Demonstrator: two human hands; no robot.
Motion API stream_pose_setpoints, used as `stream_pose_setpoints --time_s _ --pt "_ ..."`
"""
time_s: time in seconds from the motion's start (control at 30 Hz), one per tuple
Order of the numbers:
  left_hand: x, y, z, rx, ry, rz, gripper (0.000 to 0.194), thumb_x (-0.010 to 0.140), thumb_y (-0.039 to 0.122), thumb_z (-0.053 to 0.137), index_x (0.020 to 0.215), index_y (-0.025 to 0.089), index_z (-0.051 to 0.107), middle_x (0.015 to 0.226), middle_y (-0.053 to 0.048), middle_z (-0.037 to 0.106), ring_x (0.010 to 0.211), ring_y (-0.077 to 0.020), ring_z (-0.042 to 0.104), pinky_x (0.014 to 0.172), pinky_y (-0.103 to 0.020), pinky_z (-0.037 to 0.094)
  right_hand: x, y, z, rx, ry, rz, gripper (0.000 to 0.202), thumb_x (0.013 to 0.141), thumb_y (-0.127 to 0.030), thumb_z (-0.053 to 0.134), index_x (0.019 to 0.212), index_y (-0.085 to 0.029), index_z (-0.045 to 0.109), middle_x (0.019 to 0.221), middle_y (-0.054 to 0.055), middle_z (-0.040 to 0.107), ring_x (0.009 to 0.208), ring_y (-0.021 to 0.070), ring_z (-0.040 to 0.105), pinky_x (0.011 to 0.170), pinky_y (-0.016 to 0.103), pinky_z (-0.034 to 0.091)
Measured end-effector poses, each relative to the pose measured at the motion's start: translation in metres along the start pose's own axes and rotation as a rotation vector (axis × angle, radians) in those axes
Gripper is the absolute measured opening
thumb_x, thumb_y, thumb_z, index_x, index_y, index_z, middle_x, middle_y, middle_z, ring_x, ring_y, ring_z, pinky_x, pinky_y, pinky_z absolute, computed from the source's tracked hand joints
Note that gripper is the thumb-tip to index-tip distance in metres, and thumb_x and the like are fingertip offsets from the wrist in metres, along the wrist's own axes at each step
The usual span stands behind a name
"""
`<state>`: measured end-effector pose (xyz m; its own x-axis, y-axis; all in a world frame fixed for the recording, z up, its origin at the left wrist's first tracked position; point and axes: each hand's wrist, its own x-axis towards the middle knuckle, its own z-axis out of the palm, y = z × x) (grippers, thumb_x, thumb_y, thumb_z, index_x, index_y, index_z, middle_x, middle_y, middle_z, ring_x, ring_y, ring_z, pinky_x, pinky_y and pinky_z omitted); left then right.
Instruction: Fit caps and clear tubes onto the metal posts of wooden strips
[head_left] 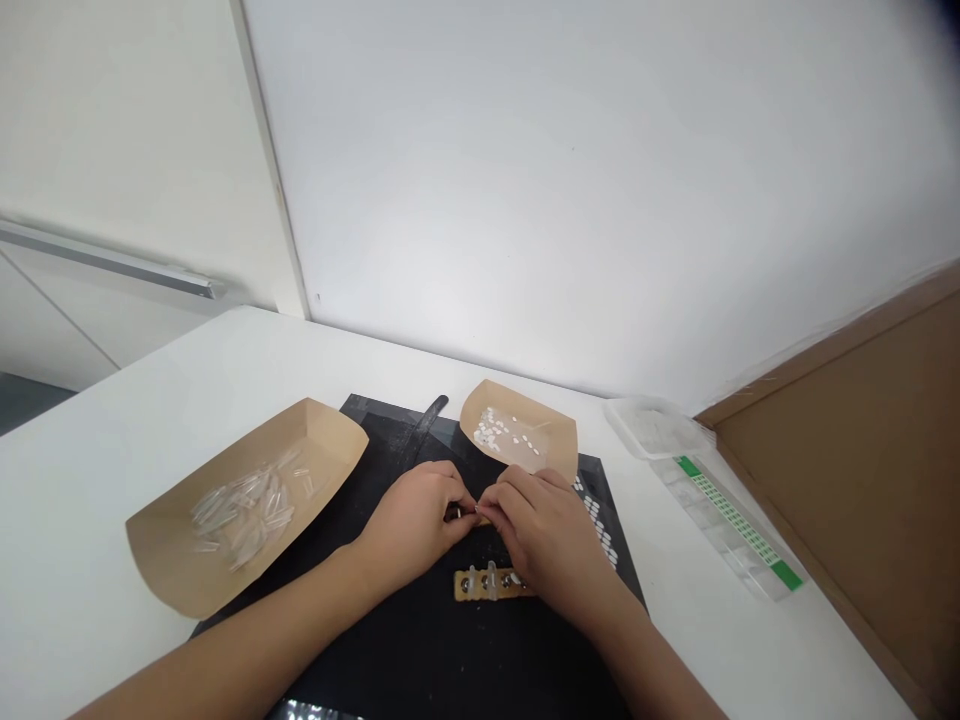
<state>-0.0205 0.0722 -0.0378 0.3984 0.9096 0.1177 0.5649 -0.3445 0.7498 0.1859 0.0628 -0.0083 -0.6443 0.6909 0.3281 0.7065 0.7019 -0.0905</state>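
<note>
Strip (pixel 501 592) lies on the black mat (pixel 420 640), just below the fingers and partly hidden by the right hand (pixel 551 530). That hand is bent inward, thumb and forefinger pinched together on a pale bit (pixel 476 509) too small to make out. The left hand (pixel 420 515) meets it there, thumb and forefinger curled toward each other with a slight gap behind the tips; whether it grips anything I cannot tell. Something tan (pixel 484 521) shows beneath the joined fingertips.

The strip is narrow, tan and rough-looking, set with round, shiny metal dots; clear, slender pieces stand across some of them. More clear pieces (pixel 247 505), glossy and elongated, are heaped in the large tray (pixel 341 425), a boat shape of smooth brown card. A smaller tray (pixel 556 437) of the same kind, beyond the hands, contains little white tabs (pixel 491 428). Rows of white ovals (pixel 600 530) run along the mat's right side, and a slim black file (pixel 429 418) lies near its far edge.

The surface (pixel 247 350) is white and smooth. Toward its right side are a clear tub (pixel 652 428) and a see-through case (pixel 739 530) with a green printed band. Behind rises a plain white wall (pixel 525 180); a brown panel (pixel 847 480) stands at the right.
</note>
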Motion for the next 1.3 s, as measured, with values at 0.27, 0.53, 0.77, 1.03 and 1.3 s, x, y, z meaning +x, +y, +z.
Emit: stream_pose_setpoints --time_s 0.27,0.53,0.77,1.03,1.3 --pt "0.0 0.0 0.001 -0.015 0.016 -0.039 0.013 0.091 0.029 0.078 0.082 0.025 0.085 0.085 -0.002 0.071 0.081 -0.0185 0.066 0.076 -0.028 0.05 0.0 0.002 0.001 0.016 0.003 -0.026 0.015 0.106 -0.015 0.056 0.096 -0.02 0.066 0.088 0.001 0.065 0.075 0.0184 0.054 0.076 0.033 0.032" --pt "0.0 0.0 0.001 -0.034 0.015 -0.05 0.012 0.091 0.03 0.079 0.082 0.026 0.086 0.085 -0.002 0.072 0.08 -0.0176 0.066 0.075 -0.028 0.05 0.0 0.003 0.002 0.031 0.001 -0.034 0.013 0.106 -0.016 0.057 0.098 -0.021 0.067 0.089 0.001 0.065 0.076 0.0183 0.054 0.077 0.034 0.032" --pt "0.0 0.0 0.001 -0.042 0.017 -0.049 0.011 0.09 0.027 0.078 0.082 0.025 0.085 0.087 -0.001 0.073 0.081 -0.0179 0.068 0.076 -0.029 0.051 0.0 0.005 0.0 0.029 -0.014 -0.032 0.014 0.107 -0.02 0.061 0.095 -0.022 0.068 0.088 0.001 0.065 0.076 0.0178 0.054 0.078 0.035 0.033" --pt "-0.001 0.001 0.002 -0.039 0.028 -0.055 0.012 0.087 0.02 0.076 0.077 0.022 0.082 0.087 -0.002 0.074 0.083 -0.0186 0.069 0.074 -0.029 0.051 -0.002 0.006 -0.003 0.054 0.017 -0.045 0.019 0.107 -0.028 0.065 0.089 -0.022 0.07 0.085 -0.001 0.063 0.074 0.0149 0.051 0.077 0.034 0.033" --pt "-0.001 0.002 0.001 -0.029 0.028 -0.062 0.011 0.087 0.022 0.076 0.079 0.022 0.083 0.087 -0.003 0.074 0.083 -0.0198 0.068 0.077 -0.03 0.051 -0.003 0.004 -0.016 0.139 -0.042 -0.03 0.009 0.103 -0.025 0.069 0.095 -0.023 0.074 0.089 0.0 0.063 0.078 0.0161 0.053 0.079 0.032 0.035"
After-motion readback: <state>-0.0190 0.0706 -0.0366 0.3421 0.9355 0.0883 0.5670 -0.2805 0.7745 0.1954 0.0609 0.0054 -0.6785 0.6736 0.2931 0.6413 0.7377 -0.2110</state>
